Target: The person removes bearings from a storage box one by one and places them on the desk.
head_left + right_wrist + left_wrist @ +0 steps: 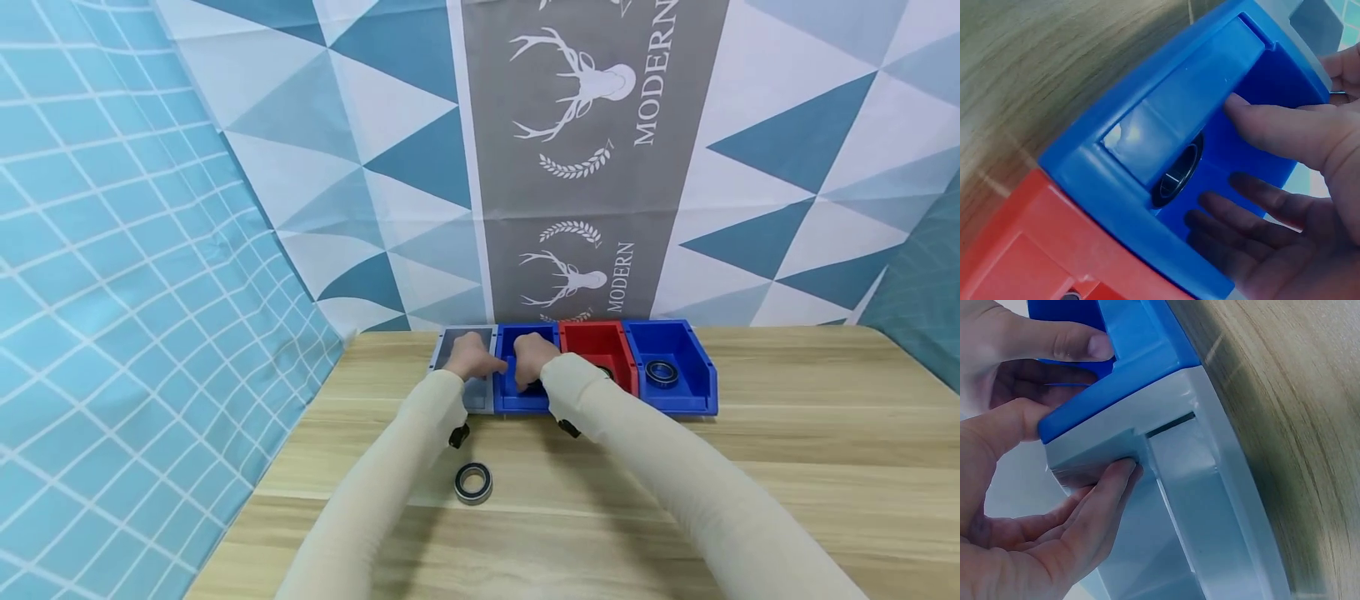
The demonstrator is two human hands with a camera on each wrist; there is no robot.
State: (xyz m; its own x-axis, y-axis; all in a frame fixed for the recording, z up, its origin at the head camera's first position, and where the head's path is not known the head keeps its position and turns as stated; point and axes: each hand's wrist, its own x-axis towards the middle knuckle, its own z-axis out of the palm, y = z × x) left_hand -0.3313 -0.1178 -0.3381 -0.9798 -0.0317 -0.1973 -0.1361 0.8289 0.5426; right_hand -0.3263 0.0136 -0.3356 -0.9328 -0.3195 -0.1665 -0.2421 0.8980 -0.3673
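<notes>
Where both hands meet, blue bin [525, 400] (open-fronted, glossy).

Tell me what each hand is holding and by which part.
The left hand pinches the grey bin by its wall beside the blue bin. The right hand reaches into the blue bin with straight fingers, holding nothing; a bearing lies there.

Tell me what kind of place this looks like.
Probably a staged sorting bench, not a real workshop: a wooden table with a row of small parts bins, loose bearings, and patterned cloth backdrops hung round it.
</notes>
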